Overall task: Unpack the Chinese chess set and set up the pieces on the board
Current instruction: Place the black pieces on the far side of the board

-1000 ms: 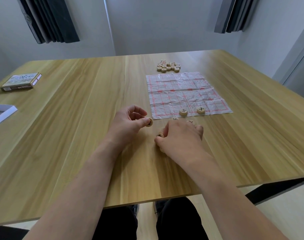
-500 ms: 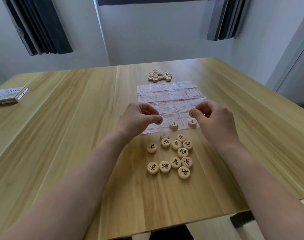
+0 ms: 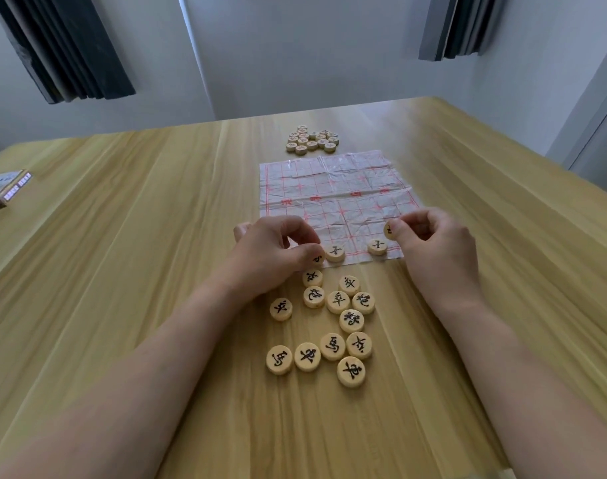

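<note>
Wooden discs with black characters are going onto the board one at a time, and each hand carries one. The left hand [image 3: 278, 248] pinches a piece [image 3: 317, 260] between thumb and forefinger, low at the near edge of the crinkled plastic board [image 3: 336, 188]; just to the right of that pinch a placed disc [image 3: 335, 253] already sits on the near rank. The right hand [image 3: 433, 240] pinches another disc [image 3: 390, 230] on edge, thumb curled against it, held above the board; just below and left of that grip lies a second placed disc [image 3: 377, 246].

Nearer than both grips, the loose black pieces [image 3: 333, 323] lie face up on the wooden table [image 3: 139, 271]. Beyond the board's far edge sits a cluster of other pieces [image 3: 312, 140], untouched. Far to the left of the left hand is the set's box [image 3: 4, 188].

Setup looks barely begun. Each held disc probably needs lowering flat onto a line crossing on the near rank, with care not to drag the thin sheet or nudge its neighbour.
</note>
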